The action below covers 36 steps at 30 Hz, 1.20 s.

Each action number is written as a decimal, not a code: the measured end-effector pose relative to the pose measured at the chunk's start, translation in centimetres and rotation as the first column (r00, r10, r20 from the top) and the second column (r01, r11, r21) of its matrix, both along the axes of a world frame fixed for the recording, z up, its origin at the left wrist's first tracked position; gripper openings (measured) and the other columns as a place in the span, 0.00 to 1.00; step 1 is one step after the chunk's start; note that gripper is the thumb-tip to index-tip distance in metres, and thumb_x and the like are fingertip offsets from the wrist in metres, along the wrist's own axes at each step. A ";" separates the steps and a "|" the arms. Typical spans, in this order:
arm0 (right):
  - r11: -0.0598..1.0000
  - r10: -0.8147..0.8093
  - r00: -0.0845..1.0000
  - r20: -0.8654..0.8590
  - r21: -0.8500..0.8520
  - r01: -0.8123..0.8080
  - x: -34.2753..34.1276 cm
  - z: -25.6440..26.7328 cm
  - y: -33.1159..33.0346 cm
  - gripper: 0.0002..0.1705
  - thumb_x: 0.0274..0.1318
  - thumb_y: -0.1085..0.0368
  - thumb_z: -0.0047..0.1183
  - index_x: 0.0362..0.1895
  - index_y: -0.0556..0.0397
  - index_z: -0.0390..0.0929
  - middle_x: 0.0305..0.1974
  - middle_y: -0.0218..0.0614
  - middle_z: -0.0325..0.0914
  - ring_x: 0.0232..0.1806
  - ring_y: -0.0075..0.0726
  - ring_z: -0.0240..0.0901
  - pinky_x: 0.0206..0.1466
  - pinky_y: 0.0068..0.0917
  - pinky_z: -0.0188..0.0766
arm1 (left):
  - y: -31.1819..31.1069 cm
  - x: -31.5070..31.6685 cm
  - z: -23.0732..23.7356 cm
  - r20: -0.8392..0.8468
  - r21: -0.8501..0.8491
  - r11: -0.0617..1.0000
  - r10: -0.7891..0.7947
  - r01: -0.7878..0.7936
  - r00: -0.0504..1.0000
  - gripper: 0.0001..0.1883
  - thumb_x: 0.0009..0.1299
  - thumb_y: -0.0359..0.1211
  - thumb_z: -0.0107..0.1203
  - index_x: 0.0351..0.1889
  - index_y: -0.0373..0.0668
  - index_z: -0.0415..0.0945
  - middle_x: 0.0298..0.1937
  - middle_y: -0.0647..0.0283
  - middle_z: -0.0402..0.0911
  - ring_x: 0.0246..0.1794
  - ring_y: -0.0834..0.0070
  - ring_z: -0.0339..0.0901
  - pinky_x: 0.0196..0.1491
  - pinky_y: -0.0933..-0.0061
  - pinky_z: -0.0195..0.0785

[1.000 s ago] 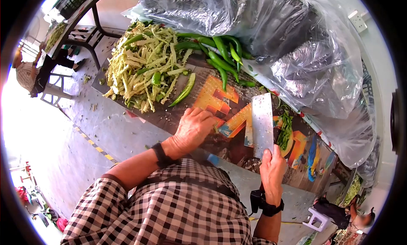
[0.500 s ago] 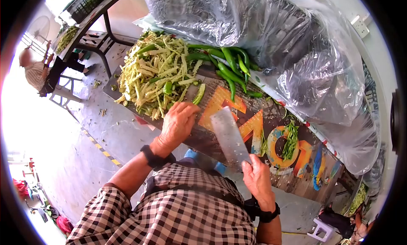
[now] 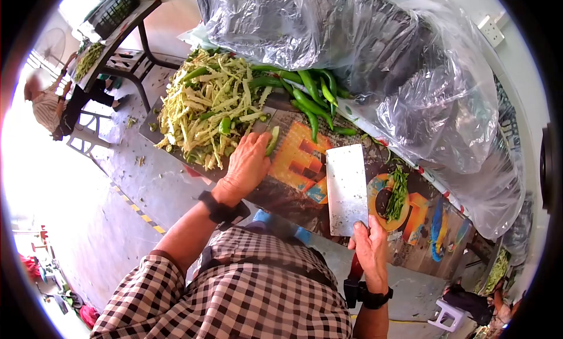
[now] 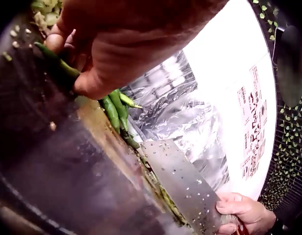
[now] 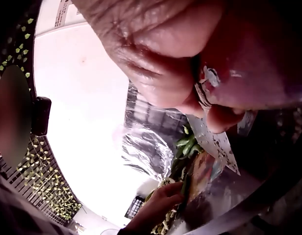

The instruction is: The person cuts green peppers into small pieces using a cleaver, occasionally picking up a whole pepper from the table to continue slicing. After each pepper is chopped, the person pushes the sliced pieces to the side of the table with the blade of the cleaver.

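My left hand [image 3: 246, 166] pinches a long green chili pepper [image 4: 58, 59] between thumb and fingers. This pepper lies at the right edge of a big heap of pale green pepper strips [image 3: 205, 110]. My right hand [image 3: 370, 245] grips a cleaver [image 3: 347, 189] by its handle, with the broad blade pointing away from me over the painted board [image 3: 293, 154]. Small seeds and bits stick to the blade. Behind it, whole green chilies [image 3: 311, 101] lie in a bunch. Thin green slivers [image 3: 397, 195] sit on the board right of the blade.
Clear plastic sheeting [image 3: 422, 104] covers the bulky goods along the back of the board. One person [image 3: 47, 104] sits by a table [image 3: 126, 40] at far left. A pale plastic stool [image 3: 448, 315] stands at lower right.
My left hand has moved left from the bare board to the chili pepper beside the heap. The cleaver swung left and low, then came back right and more upright.
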State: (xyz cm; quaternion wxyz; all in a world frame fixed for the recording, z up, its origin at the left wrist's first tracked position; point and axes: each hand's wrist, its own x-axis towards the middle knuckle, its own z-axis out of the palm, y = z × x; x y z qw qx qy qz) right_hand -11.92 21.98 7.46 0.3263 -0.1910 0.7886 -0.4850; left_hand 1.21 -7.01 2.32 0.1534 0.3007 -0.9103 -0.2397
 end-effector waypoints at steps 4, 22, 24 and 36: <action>0.996 0.084 0.995 -0.045 0.025 -0.083 0.2 0.1 -0.9 0.11 0.66 0.63 0.47 0.40 0.61 0.71 0.20 0.32 0.70 0.19 0.24 0.68 0.25 0.25 0.65 | 0.3 -0.1 -0.1 -0.035 0.032 0.999 0.013 -0.012 0.999 0.33 0.54 0.23 0.55 0.63 0.37 0.64 0.48 0.46 0.75 0.51 0.48 0.73 0.53 0.56 0.67; 0.983 0.182 0.983 -0.001 -0.030 -0.181 1.9 1.7 -2.6 0.10 0.67 0.65 0.47 0.37 0.60 0.69 0.21 0.30 0.68 0.20 0.23 0.66 0.25 0.23 0.65 | 2.6 -0.6 0.3 -0.304 0.832 0.534 0.215 0.149 0.928 0.20 0.72 0.33 0.54 0.55 0.28 0.69 0.41 0.59 0.84 0.39 0.75 0.80 0.46 0.75 0.73; 0.981 0.192 0.981 -0.019 -0.004 -0.192 2.0 1.8 -2.6 0.09 0.67 0.65 0.47 0.37 0.61 0.70 0.21 0.30 0.69 0.20 0.23 0.67 0.25 0.23 0.65 | 2.9 -0.4 1.1 -0.324 0.897 0.393 0.265 0.205 0.908 0.17 0.74 0.35 0.51 0.55 0.32 0.72 0.41 0.64 0.81 0.39 0.80 0.76 0.46 0.77 0.72; 0.983 0.185 0.983 0.016 -0.014 -0.184 2.7 2.7 -2.9 0.11 0.67 0.64 0.47 0.41 0.62 0.73 0.22 0.31 0.71 0.21 0.23 0.68 0.26 0.23 0.66 | 2.0 -0.6 -2.8 -0.295 0.923 -0.039 0.564 0.382 0.772 0.05 0.72 0.26 0.54 0.45 0.40 0.75 0.43 0.64 0.81 0.43 0.73 0.80 0.49 0.66 0.77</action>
